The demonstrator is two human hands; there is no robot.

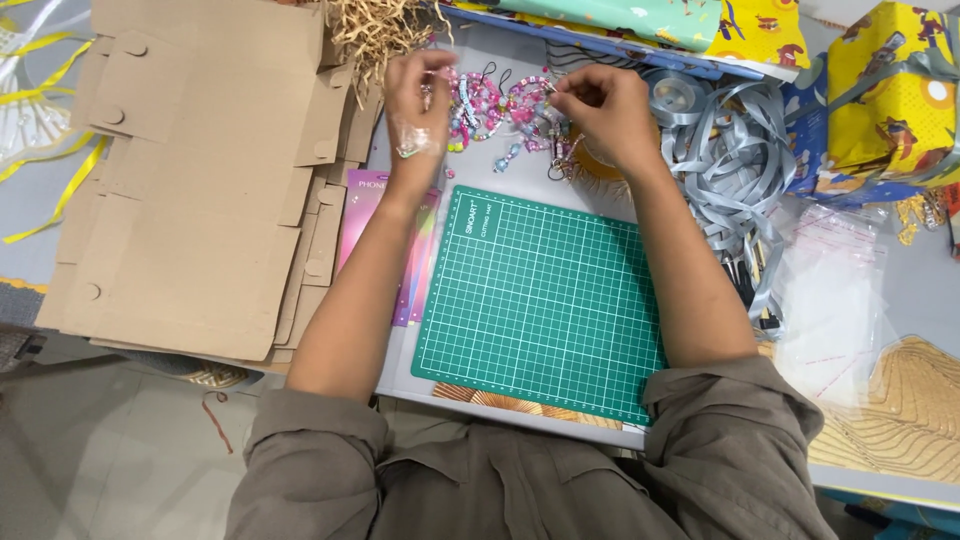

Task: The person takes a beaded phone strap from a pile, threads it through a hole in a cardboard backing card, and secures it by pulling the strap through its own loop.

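Two bare hands work at the far edge of the table, both reaching into a heap of pink, blue and white beaded charm strings with black cord loops (500, 112) that lies between them. The left hand (418, 105) has its fingers curled and pinched on beads at the left edge of the heap, with a scrap of clear plastic film clinging at its wrist. The right hand (600, 112) is also bent at the knuckles, its fingertips closed on a strand at the right side of the heap; what exactly each pinch holds is too small to tell. Just near of both hands, between the forearms, lies a green gridded cutting mat (545, 295), bare on top. Under the left forearm sits a purple and pink printed card (362, 215), partly covered. Left of the left hand is a stack of flat brown cardboard box blanks (200, 180), and beyond that hand a tuft of tan shredded paper filling (375, 30). Right of the right hand lies a tangle of grey satin ribbon (725, 150), with a yellow wrapped gift box (890, 95) farther right and clear cellophane bags (835, 300) near the right elbow.
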